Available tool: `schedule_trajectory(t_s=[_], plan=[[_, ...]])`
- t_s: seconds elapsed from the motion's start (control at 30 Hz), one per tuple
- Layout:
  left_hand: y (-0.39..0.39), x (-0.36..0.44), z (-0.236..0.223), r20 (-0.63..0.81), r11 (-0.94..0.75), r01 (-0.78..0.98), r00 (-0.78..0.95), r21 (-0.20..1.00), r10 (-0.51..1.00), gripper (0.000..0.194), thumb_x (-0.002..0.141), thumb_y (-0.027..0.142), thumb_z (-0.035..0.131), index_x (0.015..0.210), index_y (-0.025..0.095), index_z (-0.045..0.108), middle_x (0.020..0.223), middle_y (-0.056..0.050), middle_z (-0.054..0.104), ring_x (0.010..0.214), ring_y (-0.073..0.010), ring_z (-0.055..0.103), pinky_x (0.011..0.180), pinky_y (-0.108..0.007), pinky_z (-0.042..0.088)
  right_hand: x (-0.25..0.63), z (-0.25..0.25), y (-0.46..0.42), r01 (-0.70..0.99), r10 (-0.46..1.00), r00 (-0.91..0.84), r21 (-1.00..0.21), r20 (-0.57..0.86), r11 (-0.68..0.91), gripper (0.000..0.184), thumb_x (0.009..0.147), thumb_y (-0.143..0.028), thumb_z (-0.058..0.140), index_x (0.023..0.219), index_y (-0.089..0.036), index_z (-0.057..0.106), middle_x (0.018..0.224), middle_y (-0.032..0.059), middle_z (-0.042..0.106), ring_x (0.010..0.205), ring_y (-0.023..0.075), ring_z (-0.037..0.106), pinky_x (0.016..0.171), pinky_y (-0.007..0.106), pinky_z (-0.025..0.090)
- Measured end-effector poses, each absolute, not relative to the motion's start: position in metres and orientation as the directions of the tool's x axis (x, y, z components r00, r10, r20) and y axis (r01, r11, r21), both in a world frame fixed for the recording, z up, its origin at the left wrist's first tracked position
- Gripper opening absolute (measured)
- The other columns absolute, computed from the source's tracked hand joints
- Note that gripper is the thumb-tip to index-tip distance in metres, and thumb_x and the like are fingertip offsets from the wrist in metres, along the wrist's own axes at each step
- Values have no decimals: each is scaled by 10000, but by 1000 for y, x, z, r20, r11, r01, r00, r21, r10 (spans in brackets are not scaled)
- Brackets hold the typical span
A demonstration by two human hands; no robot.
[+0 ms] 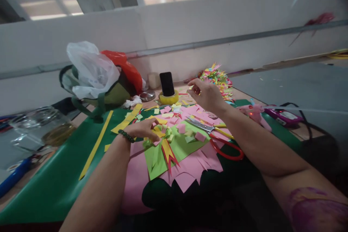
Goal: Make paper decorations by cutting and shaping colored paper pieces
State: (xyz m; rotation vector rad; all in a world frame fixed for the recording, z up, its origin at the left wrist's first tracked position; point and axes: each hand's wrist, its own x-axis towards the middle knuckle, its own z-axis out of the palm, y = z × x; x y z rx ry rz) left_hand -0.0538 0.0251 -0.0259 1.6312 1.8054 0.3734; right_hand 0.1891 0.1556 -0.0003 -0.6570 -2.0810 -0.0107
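My left hand (145, 130), with a green bead bracelet (126, 136), is closed on a small yellow-green paper decoration (163, 130). From it hang pointed red and yellow paper tails (169, 152). Fingertips hide part of the decoration. Beneath lies a light green paper sheet (187, 152) on pink paper (185, 181) with jagged cut edges. Raised over the far side of the paper, my right hand (209, 96) has curled fingers; anything in them is too small to make out. Scissors (209, 129) with red and yellow handles lie partly open below my right forearm.
A phone (166, 84) leans on a yellow tape roll (169, 97). Multicoloured paper strips (217, 79) are heaped at the back. At right sit a pink glue gun (255, 114) and purple device (282, 115); at left, a green bag (116, 90) and glass vessels (43, 123).
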Motion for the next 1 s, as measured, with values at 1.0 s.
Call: schedule_trajectory(t_s=[1.0], plan=[[9,-75,13,101,-32,197,-348,980,932,479,409,206,744,883,225,678,869,-78,704,832,-288,650,645,-334,529,214,22,175,652,563,-314,-257,765,713,318,756,-25,461,915,-176,692,973,83,726,878,223,649,755,314,476]])
